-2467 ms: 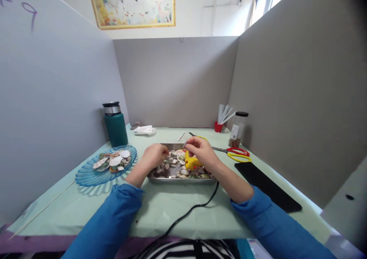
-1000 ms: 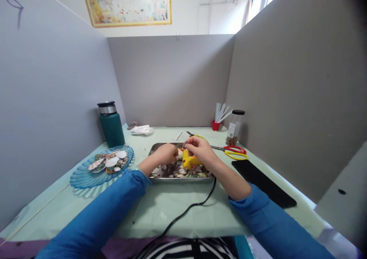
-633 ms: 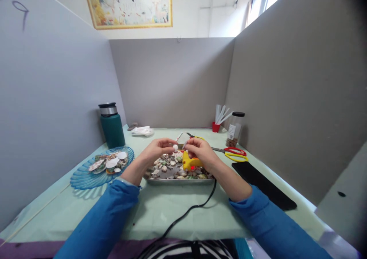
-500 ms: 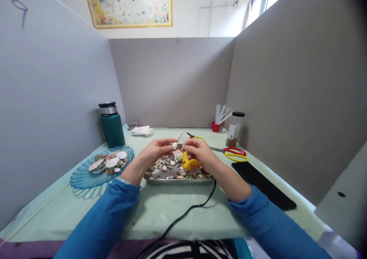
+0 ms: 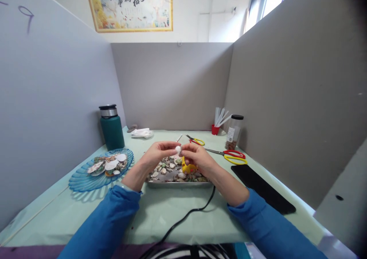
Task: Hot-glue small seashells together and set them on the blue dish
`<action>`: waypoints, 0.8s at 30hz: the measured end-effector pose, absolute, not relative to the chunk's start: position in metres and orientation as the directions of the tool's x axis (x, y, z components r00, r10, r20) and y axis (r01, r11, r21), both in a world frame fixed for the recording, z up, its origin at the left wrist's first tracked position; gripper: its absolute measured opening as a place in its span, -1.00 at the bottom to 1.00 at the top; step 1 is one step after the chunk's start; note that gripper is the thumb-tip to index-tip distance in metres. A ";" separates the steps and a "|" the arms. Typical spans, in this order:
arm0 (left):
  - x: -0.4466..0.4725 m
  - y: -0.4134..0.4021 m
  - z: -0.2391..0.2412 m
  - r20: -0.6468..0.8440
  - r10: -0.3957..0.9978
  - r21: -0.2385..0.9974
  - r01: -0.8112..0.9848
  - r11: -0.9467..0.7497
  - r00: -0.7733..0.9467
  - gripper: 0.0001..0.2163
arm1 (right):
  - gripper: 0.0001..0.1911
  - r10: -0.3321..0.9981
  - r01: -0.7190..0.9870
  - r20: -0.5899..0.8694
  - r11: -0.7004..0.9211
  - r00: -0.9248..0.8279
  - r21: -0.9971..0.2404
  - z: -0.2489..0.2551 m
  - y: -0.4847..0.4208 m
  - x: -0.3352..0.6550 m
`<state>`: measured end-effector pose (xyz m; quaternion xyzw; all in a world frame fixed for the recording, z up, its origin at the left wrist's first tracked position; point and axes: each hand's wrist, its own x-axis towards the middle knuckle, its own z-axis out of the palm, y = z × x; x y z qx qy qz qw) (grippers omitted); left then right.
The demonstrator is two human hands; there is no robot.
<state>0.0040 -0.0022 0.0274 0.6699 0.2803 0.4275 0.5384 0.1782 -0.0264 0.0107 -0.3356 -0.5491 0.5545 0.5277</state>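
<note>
My left hand (image 5: 161,152) pinches a small white round piece (image 5: 178,149), which looks like a shell, between thumb and fingertips. My right hand (image 5: 195,155) is closed at the same spot, its fingertips against the white piece. The small shell in its pinch is mostly hidden now. Both hands hover over a metal tray (image 5: 179,184) of many small shells and pebbles. A yellow glue gun (image 5: 188,168) lies in the tray, partly covered by my right hand. A black cord (image 5: 187,214) runs from the tray's right side towards me.
A blue scalloped plate (image 5: 83,180) with shells stands left, by a green bottle (image 5: 111,131). Red-yellow scissors (image 5: 235,157), small snips (image 5: 197,141), a black phone-like slab (image 5: 262,188), a jar (image 5: 233,132) and a red cup (image 5: 215,129) of white sticks are right. Partitions enclose the table.
My hands have come together, so the right fingertips and their small shell now meet the white piece in my left hand. The view has tilted slightly upward.
</note>
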 end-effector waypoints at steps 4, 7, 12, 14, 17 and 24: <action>0.002 0.000 0.026 0.268 0.843 0.960 -0.059 -0.273 0.466 -0.68 | -0.79 0.951 -0.210 0.211 0.164 -0.226 -0.964 0.010 -0.026 0.178; 0.002 0.002 0.025 0.253 0.854 0.963 -0.036 -0.266 0.455 -0.65 | -0.78 0.953 -0.214 0.207 0.159 -0.223 -0.964 0.009 -0.026 0.177; 0.003 0.001 0.023 0.254 0.852 0.961 -0.023 -0.274 0.458 -0.65 | -0.78 0.951 -0.218 0.216 0.167 -0.223 -0.961 0.009 -0.027 0.177; 0.004 0.000 0.024 0.255 0.851 0.960 -0.017 -0.279 0.460 -0.65 | -0.77 0.952 -0.216 0.216 0.169 -0.217 -0.962 0.009 -0.027 0.177; 0.004 -0.002 0.024 0.258 0.851 0.957 0.001 -0.291 0.457 -0.64 | -0.78 0.953 -0.201 0.229 0.189 -0.199 -0.961 0.008 -0.027 0.176; 0.005 -0.004 0.025 0.268 0.863 0.949 0.035 -0.313 0.429 -0.64 | -0.81 0.948 -0.152 0.280 0.258 -0.150 -0.954 0.007 -0.026 0.174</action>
